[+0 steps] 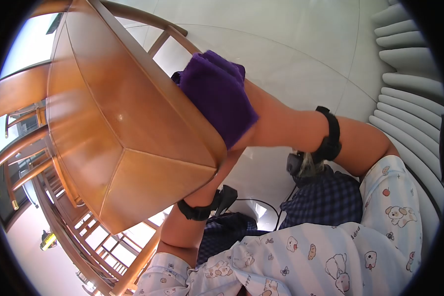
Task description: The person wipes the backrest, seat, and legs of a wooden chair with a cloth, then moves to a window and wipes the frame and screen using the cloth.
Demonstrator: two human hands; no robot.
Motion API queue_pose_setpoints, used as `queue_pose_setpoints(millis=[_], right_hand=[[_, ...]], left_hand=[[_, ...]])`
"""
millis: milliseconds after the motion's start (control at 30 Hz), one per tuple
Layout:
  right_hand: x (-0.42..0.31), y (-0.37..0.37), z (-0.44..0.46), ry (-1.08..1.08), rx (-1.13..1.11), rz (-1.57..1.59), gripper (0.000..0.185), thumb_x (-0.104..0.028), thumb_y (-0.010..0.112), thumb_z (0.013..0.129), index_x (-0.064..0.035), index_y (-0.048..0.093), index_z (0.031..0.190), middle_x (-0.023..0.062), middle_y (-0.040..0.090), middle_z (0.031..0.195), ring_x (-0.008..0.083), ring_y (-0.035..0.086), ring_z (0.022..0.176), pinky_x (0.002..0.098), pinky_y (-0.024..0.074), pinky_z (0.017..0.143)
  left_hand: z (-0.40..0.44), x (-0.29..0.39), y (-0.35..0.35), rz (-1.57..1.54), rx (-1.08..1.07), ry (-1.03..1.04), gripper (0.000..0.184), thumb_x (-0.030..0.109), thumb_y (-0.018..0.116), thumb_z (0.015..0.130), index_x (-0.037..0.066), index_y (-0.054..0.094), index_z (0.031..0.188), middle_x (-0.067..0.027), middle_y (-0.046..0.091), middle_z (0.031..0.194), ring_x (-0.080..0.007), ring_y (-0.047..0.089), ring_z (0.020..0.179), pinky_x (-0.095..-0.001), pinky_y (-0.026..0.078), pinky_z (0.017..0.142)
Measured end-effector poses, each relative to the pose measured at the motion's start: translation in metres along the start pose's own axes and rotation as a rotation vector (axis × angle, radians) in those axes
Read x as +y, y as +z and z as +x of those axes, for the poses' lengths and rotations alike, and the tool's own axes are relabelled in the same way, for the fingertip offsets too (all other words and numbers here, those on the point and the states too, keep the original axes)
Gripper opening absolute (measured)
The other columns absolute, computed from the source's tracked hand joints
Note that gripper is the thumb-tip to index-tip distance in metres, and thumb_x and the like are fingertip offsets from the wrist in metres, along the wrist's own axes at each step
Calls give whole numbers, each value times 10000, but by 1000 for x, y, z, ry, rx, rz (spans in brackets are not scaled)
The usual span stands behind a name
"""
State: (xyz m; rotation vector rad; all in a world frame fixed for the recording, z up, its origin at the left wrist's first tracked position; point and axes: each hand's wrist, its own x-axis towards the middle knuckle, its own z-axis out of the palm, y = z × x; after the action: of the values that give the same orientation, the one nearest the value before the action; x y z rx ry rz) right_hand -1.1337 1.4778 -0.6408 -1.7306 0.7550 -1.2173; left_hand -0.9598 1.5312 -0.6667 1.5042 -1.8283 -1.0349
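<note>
Reached with the right arm [291, 126] to a purple cloth [217, 96] at upper centre of the frame, draped against the right-hand edge of a large brown panel [98, 98]. Looked to be midway, judging by the cloth held up at that edge rather than set aside. Covered only a stretch of edge with it, leaving the broad seamed face, left of centre, outside its reach. Could not judge how much of that face was done or left.

Hid the right hand wholly under the cloth; could not tell its grip. Ran the left arm [180, 232] up past the panel's lower right corner, losing the left hand from sight; could not tell its grip either. Showed nothing of the panel's far side. Could barely make out the wooden furniture [69, 182] at lower left, warped and cut by the dark border.
</note>
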Motion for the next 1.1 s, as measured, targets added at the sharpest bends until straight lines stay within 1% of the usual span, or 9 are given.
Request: queue_pose_setpoints(millis=[167, 367, 600, 633, 733, 833, 967, 1000, 1100], right_hand=[[26, 2, -6, -16, -50, -92, 930, -315, 863, 603, -73, 365, 1351, 125, 456, 1315, 265, 471, 1192, 361, 391, 1002], [56, 5, -16, 395, -210, 188, 678, -277, 847, 610, -90, 528, 1178, 99, 557, 1169, 261, 532, 1084, 354, 431, 929], [90, 3, -34, 222, -133, -307, 566, -344, 822, 606, -120, 576, 1064, 98, 619, 982, 314, 582, 913, 388, 477, 806], [89, -1, -34, 248, -144, -397, 542, -375, 811, 612, -120, 588, 1035, 100, 629, 945, 319, 593, 877, 392, 485, 771], [61, -16, -25, 390, -256, -594, 473, -464, 773, 626, -114, 628, 909, 104, 637, 799, 330, 606, 758, 396, 491, 671], [60, -17, -32, 455, -325, -702, 436, -500, 742, 647, -97, 651, 786, 100, 622, 665, 327, 599, 644, 386, 487, 600], [46, -22, -36, 594, -321, -480, 366, -444, 735, 683, -90, 655, 730, 105, 626, 651, 305, 602, 619, 361, 474, 569], [37, -22, -35, 584, -285, -423, 385, -469, 706, 698, -89, 663, 737, 103, 626, 647, 301, 606, 616, 365, 477, 573], [4, -25, -31, 522, -193, -250, 426, -502, 643, 745, -76, 671, 741, 100, 617, 626, 291, 607, 591, 370, 481, 569]], left_hand=[[14, -19, 12, 29, -84, -16, 391, 75, 679, 801, -8, 532, 1154, -147, 602, 1085, -263, 588, 959, -343, 450, 840], [32, -32, 17, 5, -145, -28, 407, 96, 686, 804, -5, 523, 1163, -142, 604, 1079, -251, 588, 954, -345, 457, 824], [26, -40, 35, 63, 18, 25, 427, 120, 695, 807, -3, 512, 1173, -136, 606, 1073, -236, 589, 948, -347, 466, 804], [23, -42, 37, 87, 113, 51, 337, 96, 700, 792, -14, 583, 1088, -143, 636, 984, -243, 618, 851, -352, 493, 711], [12, -33, 29, 133, -48, -165, 260, 120, 671, 819, -5, 612, 1040, -117, 650, 862, -216, 630, 754, -314, 491, 653], [9, -32, 28, 318, -526, -324, 167, 125, 622, 853, -9, 629, 953, -87, 639, 747, -182, 623, 670, -277, 486, 646], [-8, -24, 46, -264, -472, -351, 238, 122, 548, 906, -7, 532, 1105, -81, 622, 1039, -120, 593, 886, -267, 455, 775], [-11, -28, 49, -406, -414, -253, 410, 169, 553, 910, 24, 414, 1267, -110, 552, 1176, -196, 559, 1063, -332, 409, 938], [-23, -23, 46, -490, -26, -37, 485, 163, 535, 914, 33, 308, 1323, -129, 446, 1280, -208, 473, 1167, -333, 343, 1001]])
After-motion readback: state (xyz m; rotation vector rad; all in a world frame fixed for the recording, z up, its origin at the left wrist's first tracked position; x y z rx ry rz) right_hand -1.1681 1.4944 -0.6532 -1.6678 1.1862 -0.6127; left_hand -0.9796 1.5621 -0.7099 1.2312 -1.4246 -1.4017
